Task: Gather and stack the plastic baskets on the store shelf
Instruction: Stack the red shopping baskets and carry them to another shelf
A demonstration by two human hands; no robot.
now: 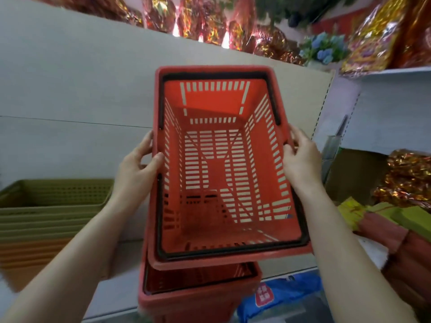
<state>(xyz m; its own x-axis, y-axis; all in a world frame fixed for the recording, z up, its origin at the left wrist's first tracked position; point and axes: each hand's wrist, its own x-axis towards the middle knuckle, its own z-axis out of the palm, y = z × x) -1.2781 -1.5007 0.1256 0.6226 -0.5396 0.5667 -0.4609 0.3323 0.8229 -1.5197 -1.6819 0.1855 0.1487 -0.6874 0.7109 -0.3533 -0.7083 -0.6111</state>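
I hold a red slotted plastic basket (217,96) with black handles folded along its rim, tilted so its open top faces me. My left hand (137,169) grips its left rim and my right hand (300,159) grips its right rim. Directly below it, a second red basket (198,297) stands on the white shelf (121,287), partly hidden by the held one; the two look apart at the front. At the left stands a stack of olive-green and orange low baskets (46,220).
The shelf's grey back panel (70,89) rises behind. Gold and red foil packets (405,178) and red and green bundles (401,243) crowd the right side. A blue plastic packet (284,294) lies below the shelf edge. More foil goods hang above.
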